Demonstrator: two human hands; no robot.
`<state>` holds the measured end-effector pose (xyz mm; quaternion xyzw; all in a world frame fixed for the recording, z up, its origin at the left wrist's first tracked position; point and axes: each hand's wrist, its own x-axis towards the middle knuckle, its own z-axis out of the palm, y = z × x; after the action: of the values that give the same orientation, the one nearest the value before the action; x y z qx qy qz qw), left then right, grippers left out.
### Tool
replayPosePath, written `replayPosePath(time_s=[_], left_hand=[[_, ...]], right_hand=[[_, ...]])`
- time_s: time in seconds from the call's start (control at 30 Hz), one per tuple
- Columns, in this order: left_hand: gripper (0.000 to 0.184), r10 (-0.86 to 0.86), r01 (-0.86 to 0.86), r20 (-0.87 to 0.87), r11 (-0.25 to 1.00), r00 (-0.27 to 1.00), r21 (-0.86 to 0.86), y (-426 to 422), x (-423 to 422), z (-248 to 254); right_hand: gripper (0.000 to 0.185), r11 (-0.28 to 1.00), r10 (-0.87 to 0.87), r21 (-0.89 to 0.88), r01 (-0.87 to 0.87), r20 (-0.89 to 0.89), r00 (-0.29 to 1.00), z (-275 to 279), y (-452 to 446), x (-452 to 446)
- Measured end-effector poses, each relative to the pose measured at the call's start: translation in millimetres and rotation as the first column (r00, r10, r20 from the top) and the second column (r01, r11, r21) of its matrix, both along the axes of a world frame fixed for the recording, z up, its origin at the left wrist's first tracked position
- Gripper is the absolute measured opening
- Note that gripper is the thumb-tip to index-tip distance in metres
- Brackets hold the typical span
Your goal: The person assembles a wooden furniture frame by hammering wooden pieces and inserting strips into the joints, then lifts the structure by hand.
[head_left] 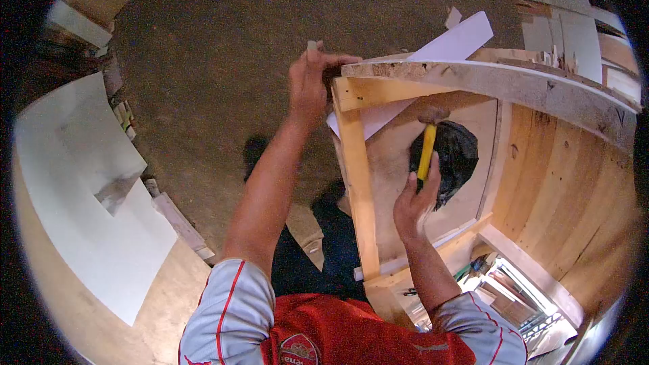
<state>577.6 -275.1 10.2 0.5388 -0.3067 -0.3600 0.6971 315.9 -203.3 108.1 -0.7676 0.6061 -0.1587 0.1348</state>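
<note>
My right hand (pixel 416 206) is wrapped round the lower end of a hammer (pixel 426 152). The hammer has a yellow handle with a dark grip, and its head points away from me, over the inside of a wooden frame (pixel 356 182). My left hand (pixel 309 88) is at the frame's far left corner, against the end of a curved-looking plank (pixel 487 74); one finger points away and another reaches over the plank end. The left hand's underside is hidden. Beyond the hammer, a black plastic sheet or bag (pixel 456 159) shows against a pale panel (pixel 392 209).
A white strip (pixel 460 37) sticks out past the plank at an angle. Slatted boards (pixel 547 182) form the right side of the frame. White sheet material (pixel 81 182) lies on a surface at left. Stacked panels (pixel 568 20) stand at the far right, beyond the brown floor (pixel 216 47).
</note>
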Motion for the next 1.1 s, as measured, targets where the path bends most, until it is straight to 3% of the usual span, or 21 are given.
replayPosePath(time_s=[0.03, 0.13, 0.23, 0.3, 0.37, 0.43, 0.53, 0.63, 0.83, 0.93, 1.1], left_hand=[[0.073, 0.023, -0.022, -0.045, 1.000, 0.999, 0.007, -2, 1, 2], [0.078, 0.123, -0.123, 0.182, 0.992, 0.976, -0.009, -14, -1, 6], [0.082, 0.153, -0.156, 0.103, 0.988, 0.983, 0.019, -12, -9, 10], [0.082, 0.153, -0.153, 0.046, 0.988, 0.987, 0.012, -12, -14, 0], [0.082, 0.164, -0.164, 0.004, 0.986, 0.986, 0.019, -13, -16, 2], [0.082, 0.177, -0.175, -0.026, 0.983, 0.984, 0.047, -12, -18, 14], [0.081, 0.216, -0.216, 0.012, 0.975, 0.976, 0.043, -13, -17, 9], [0.073, 0.206, -0.206, 0.003, 0.976, 0.979, 0.068, -11, -18, 11], [0.048, 0.108, -0.122, 0.087, 0.977, 0.990, 0.177, -3, -14, 32], [0.039, 0.075, -0.105, 0.119, 0.956, 0.990, 0.276, -1, -11, 43], [0.048, 0.069, -0.108, 0.178, 0.968, 0.982, 0.224, -1, -12, 34]], right_hand=[[0.049, 0.997, -0.023, 0.068, 0.024, -0.026, 0.999, 0, -1, 0], [0.054, 0.964, -0.076, 0.249, 0.093, -0.075, 0.994, -12, -1, -7], [0.055, 0.995, 0.015, 0.096, 0.016, -0.321, 0.947, -16, 3, 2], [0.059, 0.979, 0.183, -0.031, -0.199, -0.285, 0.941, 5, 6, 33], [0.063, 0.951, 0.303, -0.006, -0.310, -0.193, 0.933, 11, 3, 55], [0.065, 0.927, 0.340, 0.178, -0.331, -0.019, 0.940, 8, -1, 63], [0.066, 0.882, 0.222, 0.386, -0.269, 0.163, 0.961, -6, 0, 63], [0.064, 0.913, 0.323, 0.261, -0.313, 0.006, 0.946, -8, 9, 64], [0.066, 0.912, 0.288, 0.297, -0.281, 0.022, 0.957, -8, 11, 66], [0.067, 0.914, 0.338, 0.222, -0.340, 0.049, 0.940, -13, 11, 63], [0.067, 0.903, 0.328, 0.279, -0.328, 0.048, 0.944, -8, 8, 64]])
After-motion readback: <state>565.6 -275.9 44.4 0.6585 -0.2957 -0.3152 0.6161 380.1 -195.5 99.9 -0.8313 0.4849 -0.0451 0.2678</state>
